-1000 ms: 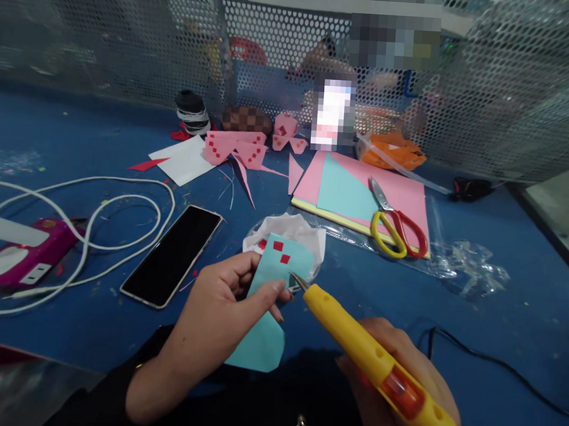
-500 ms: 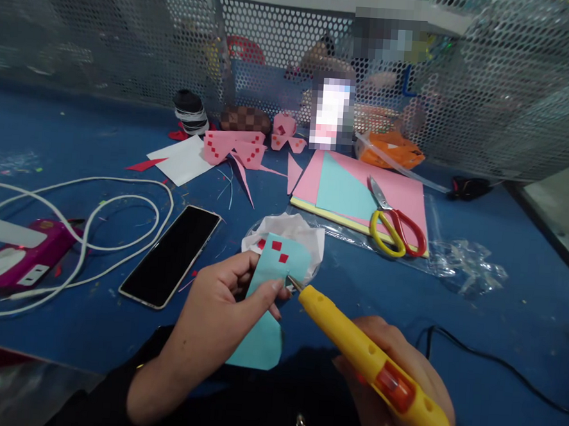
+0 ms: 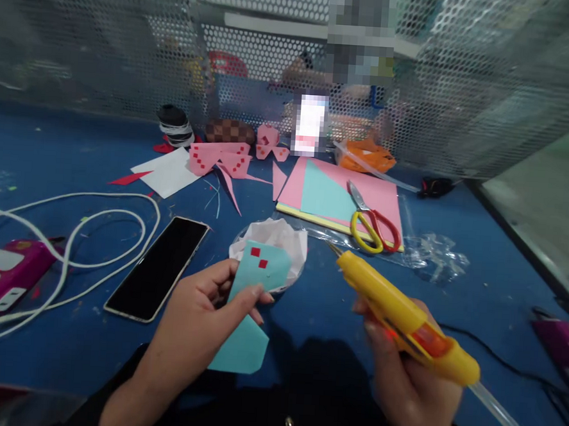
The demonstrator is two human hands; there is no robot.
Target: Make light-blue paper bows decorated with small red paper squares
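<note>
My left hand (image 3: pixel 210 318) pinches a light-blue paper cutout (image 3: pixel 242 348) between thumb and fingers. Two small red squares (image 3: pixel 259 258) sit on its upper part, and a tiny spot of what looks like glue shows near my thumb. Behind the cutout lies a bowl lined with crumpled white paper (image 3: pixel 295 252). My right hand (image 3: pixel 412 375) is wrapped round a yellow hot glue gun (image 3: pixel 399 310), with a clear glue stick (image 3: pixel 506 413) coming out of its back. The gun's metal nozzle points up and left, apart from the paper.
A phone (image 3: pixel 158 269), white cable (image 3: pixel 151 230) and purple power strip (image 3: pixel 11 273) lie on the left. Scissors (image 3: pixel 375 228) rest on coloured paper sheets (image 3: pixel 333 197). Pink paper butterflies (image 3: pixel 220 157) and a lit, blurred screen (image 3: pixel 310 124) stand by the perforated metal partition (image 3: pixel 261 44).
My right hand has drawn the glue gun away from the light-blue paper, up and to the right. My left hand keeps its hold on the paper. The view has shifted slightly.
</note>
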